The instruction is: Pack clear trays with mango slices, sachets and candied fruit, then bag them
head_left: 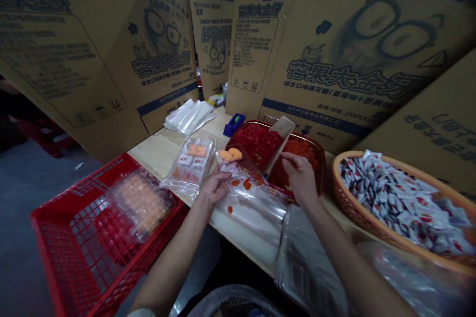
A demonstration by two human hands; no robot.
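Note:
My left hand (215, 187) is closed on the near left edge of a clear plastic tray (248, 178). Two peach-coloured pieces (230, 154) lie at its far end, with small orange-red pieces and white packets further down. My right hand (299, 173) is over the right half of a red basin (323, 158), its thumb and fingers drawn together; whatever is between them is hidden. A cardboard divider (280, 141) splits the basin into red pieces (256, 141) and orange ones (303, 153). Left of my left hand is a filled clear pack (193, 161).
A red crate (48, 228) at left holds a clear bag of peach-coloured pieces (139, 203). At right is an orange basket (338, 171) of small white packets (401, 203). Stacked clear trays (305, 257), plastic bags (189, 116) and a blue tape dispenser (234, 125) surround the workspace; cartons (334, 59) stand behind.

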